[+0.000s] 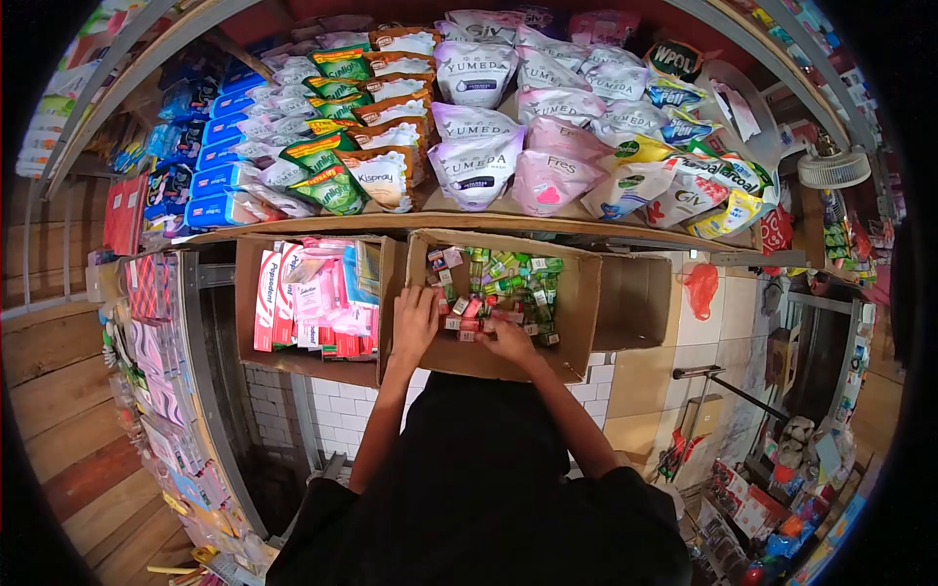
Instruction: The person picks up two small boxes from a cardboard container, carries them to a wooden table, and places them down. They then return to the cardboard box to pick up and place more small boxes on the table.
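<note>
An open cardboard box (576, 293) in front of me holds many small cartons. Green cartons (513, 273) lie toward its back and right, and pink-red ones (459, 308) toward its front left. My left hand (417, 317) rests by the box's left wall, fingers stretched out and slightly apart, touching the edge of the contents. Inside the front of the box, my right hand (510, 342) has its fingers bent around a small pink-red carton, partly hidden by the fingertips.
To the left stands another cardboard box (386, 293) with toothpaste cartons (269, 303) and pink packs (318, 293). A third cardboard box (630, 303) is at the right. Above runs a shelf edge (469, 225) beneath rows of pouches (474, 166). Hanging packets (161, 361) line the left side.
</note>
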Motion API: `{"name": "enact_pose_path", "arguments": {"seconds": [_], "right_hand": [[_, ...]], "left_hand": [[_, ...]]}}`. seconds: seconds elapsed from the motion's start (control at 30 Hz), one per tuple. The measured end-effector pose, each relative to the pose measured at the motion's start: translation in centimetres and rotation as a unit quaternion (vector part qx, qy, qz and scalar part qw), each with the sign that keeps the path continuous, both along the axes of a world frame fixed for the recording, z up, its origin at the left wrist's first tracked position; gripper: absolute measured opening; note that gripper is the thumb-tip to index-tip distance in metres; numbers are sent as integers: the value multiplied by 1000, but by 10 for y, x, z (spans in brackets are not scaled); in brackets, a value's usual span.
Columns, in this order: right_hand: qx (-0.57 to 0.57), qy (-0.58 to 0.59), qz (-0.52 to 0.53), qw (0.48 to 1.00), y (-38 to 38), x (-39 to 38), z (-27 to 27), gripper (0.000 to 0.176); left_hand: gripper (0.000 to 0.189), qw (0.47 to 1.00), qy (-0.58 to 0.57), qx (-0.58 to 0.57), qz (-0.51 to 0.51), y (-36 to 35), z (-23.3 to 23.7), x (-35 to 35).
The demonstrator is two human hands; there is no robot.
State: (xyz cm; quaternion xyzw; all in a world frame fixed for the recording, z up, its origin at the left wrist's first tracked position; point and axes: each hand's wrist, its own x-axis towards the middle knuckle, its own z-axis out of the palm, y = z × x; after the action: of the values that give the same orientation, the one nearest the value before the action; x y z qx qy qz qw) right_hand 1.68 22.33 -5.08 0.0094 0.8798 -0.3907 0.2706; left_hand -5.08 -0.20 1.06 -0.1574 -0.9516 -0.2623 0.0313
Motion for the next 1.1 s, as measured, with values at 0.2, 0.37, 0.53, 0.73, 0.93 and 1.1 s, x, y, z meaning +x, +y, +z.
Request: {"name": "enact_pose_path", "arguments": {"seconds": [0.2, 0.37, 0.53, 0.73, 0.93, 1.1], "right_hand": [[77, -73, 111, 988, -14, -33, -89, 40], [106, -102, 145, 978, -26, -67, -97, 40], [170, 30, 156, 973, -38, -90, -141, 43], [237, 96, 270, 928, -53, -123, -225, 52], [286, 159, 300, 896, -65, -123, -311, 44], [-19, 182, 80, 980, -68, -119, -299, 47]], "left_hand": [[20, 999, 6, -34, -9, -5, -12, -2], [15, 1000, 14, 2, -1, -5, -23, -4], [19, 1000, -3, 18, -2, -13, -17, -7], [19, 999, -28, 38, 1, -13, -13, -10], [17, 999, -43, 27, 6, -11, -12, -10], [21, 999, -45, 23, -12, -10, -14, -10]]}}
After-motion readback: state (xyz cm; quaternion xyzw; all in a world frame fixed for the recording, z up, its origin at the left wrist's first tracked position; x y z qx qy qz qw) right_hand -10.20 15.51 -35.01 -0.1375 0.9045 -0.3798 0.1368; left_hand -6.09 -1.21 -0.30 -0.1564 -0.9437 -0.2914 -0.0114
